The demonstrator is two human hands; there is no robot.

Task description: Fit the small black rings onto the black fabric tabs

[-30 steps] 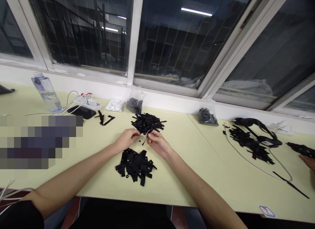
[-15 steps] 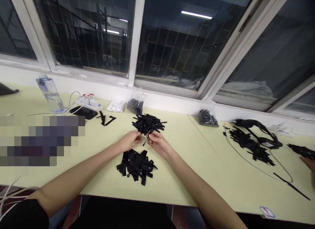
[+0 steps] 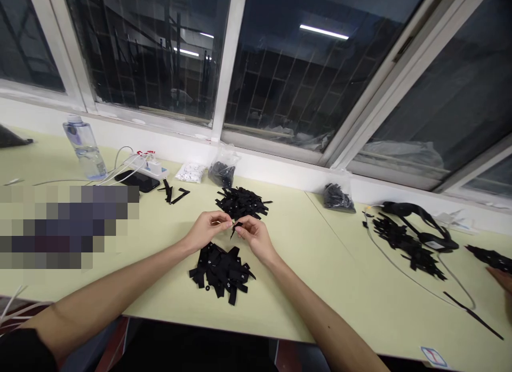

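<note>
Left hand (image 3: 208,230) has moved nearer, fingertips pressed together; my right hand (image 3: 256,238) pinches a flat black fabric strip (image 3: 236,227) at its ten o'clock.

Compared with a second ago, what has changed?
The left hand has moved right, bringing its fingers up to the black strip still in the right hand. The small ring that lay between the hands is no longer visible; whether it is held, I can't tell. The far pile and near pile stayed put.
</note>
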